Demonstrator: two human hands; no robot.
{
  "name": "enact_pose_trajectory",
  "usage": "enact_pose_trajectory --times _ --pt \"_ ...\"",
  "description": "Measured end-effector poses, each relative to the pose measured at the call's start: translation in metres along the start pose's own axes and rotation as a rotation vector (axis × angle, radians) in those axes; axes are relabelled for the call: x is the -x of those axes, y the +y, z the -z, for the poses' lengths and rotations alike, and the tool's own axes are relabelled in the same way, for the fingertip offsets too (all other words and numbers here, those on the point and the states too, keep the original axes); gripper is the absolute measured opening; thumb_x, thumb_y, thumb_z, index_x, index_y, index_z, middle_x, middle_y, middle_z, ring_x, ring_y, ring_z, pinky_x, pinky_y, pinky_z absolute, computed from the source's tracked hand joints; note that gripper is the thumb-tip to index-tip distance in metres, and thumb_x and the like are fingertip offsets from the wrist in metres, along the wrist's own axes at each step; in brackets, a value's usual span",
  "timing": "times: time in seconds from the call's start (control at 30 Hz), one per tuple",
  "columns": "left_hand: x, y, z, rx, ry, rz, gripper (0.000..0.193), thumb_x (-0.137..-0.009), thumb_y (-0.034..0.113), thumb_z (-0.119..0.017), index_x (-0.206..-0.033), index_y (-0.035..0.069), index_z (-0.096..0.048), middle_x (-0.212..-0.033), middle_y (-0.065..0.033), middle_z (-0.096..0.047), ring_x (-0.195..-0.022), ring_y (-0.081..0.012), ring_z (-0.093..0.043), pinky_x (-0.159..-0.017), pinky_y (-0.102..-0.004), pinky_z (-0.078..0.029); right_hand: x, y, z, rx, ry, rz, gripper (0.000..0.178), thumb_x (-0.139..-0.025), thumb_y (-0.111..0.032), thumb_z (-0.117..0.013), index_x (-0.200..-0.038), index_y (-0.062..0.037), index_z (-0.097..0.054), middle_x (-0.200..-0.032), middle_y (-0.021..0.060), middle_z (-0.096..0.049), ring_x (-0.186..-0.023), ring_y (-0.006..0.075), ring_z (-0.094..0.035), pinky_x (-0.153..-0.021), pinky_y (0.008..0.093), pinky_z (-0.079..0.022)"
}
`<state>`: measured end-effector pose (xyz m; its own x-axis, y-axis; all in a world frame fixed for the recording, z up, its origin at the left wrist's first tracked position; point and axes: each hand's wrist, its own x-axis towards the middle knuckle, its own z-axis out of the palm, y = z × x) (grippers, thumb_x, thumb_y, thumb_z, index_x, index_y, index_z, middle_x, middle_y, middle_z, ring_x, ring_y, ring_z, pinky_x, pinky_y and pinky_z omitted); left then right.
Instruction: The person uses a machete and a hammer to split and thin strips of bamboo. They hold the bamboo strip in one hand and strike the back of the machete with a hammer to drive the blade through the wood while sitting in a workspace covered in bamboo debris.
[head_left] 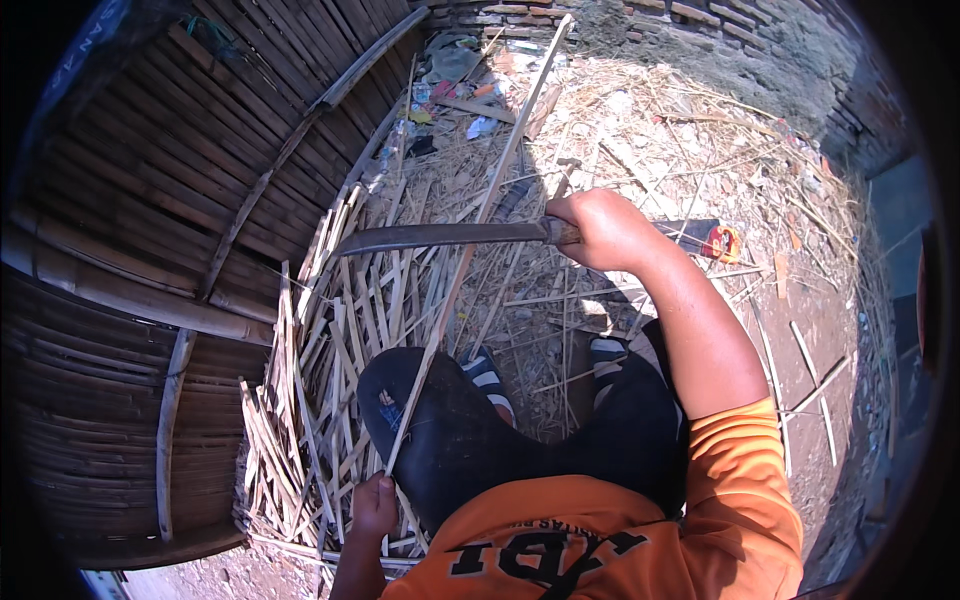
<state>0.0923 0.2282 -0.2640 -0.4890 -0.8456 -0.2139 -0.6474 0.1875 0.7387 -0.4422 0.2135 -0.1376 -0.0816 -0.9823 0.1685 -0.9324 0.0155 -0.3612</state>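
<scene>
My right hand [605, 230] is closed round the wooden handle of a machete [430, 237], whose long dark blade points left, level across the view. Under or against the blade, a long thin bamboo strip [484, 215] runs from my lap up toward the far wall; whether the two touch I cannot tell. My left hand [374, 506], low in the view beside my left thigh, pinches the near end of this strip. The strip passes over my left knee, where the dark trousers [445, 440] have a torn patch.
A heap of split bamboo strips [300, 420] lies at my left, against a woven bamboo wall [130, 230]. Shavings and litter [640, 130] cover the ground up to a brick wall [720, 30]. A dark cylinder with a red end [722, 243] lies beyond my right forearm.
</scene>
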Motion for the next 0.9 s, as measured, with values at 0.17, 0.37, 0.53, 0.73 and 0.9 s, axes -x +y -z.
enact_pose_trajectory --times 0.17,0.37,0.53,0.73,0.9 --pt "-0.007 0.0 0.005 -0.05 -0.027 -0.097 0.057 -0.104 0.046 -0.042 -0.069 0.002 -0.049 -0.054 -0.01 -0.046 -0.05 -0.0232 -0.049 -0.051 -0.039 -0.037 -0.001 0.018 -0.004 -0.028 0.01 0.043 0.025 -0.072 -0.01 -0.068 -0.097 -0.0056 -0.067 -0.084 0.0206 -0.069 -0.084 0.0406 -0.067 -0.074 0.0487 -0.053" --pt "-0.003 0.011 0.004 -0.113 0.051 -0.111 0.055 -0.103 0.044 -0.044 -0.069 0.001 -0.049 -0.052 -0.0151 -0.048 -0.047 -0.0307 -0.053 -0.05 -0.0416 -0.039 0.0 0.043 0.013 -0.076 0.147 -0.137 0.02 -0.075 -0.01 -0.067 -0.093 -0.0053 -0.065 -0.085 0.0193 -0.069 -0.086 0.0406 -0.067 -0.075 0.0494 -0.053" --pt "-0.001 0.009 -0.004 -0.124 0.084 -0.11 0.056 -0.103 0.046 -0.043 -0.069 0.002 -0.049 -0.054 -0.0134 -0.048 -0.05 -0.0277 -0.052 -0.051 -0.0412 -0.038 0.006 -0.002 0.016 0.193 -0.043 0.09 0.018 -0.074 -0.011 -0.067 -0.091 -0.0061 -0.066 -0.081 0.0197 -0.068 -0.084 0.0401 -0.067 -0.074 0.0498 -0.053" --pt "-0.004 0.013 -0.001 -0.147 0.083 -0.117 0.057 -0.103 0.046 -0.044 -0.068 0.002 -0.049 -0.053 -0.0111 -0.049 -0.048 -0.0246 -0.052 -0.05 -0.0405 -0.039 0.003 0.068 0.017 -0.116 0.249 -0.227 0.021 -0.074 -0.012 -0.068 -0.094 -0.0062 -0.064 -0.081 0.0202 -0.068 -0.082 0.0415 -0.066 -0.073 0.0485 -0.052" --pt "-0.004 -0.004 0.015 0.068 -0.132 -0.01 0.058 -0.106 0.046 -0.04 -0.068 0.003 -0.048 -0.057 -0.0038 -0.044 -0.057 -0.0136 -0.043 -0.054 -0.035 -0.036 -0.002 0.01 -0.004 0.129 0.029 0.105 0.025 -0.071 -0.007 -0.066 -0.096 -0.0074 -0.066 -0.085 0.0174 -0.069 -0.088 0.0395 -0.067 -0.076 0.049 -0.053"
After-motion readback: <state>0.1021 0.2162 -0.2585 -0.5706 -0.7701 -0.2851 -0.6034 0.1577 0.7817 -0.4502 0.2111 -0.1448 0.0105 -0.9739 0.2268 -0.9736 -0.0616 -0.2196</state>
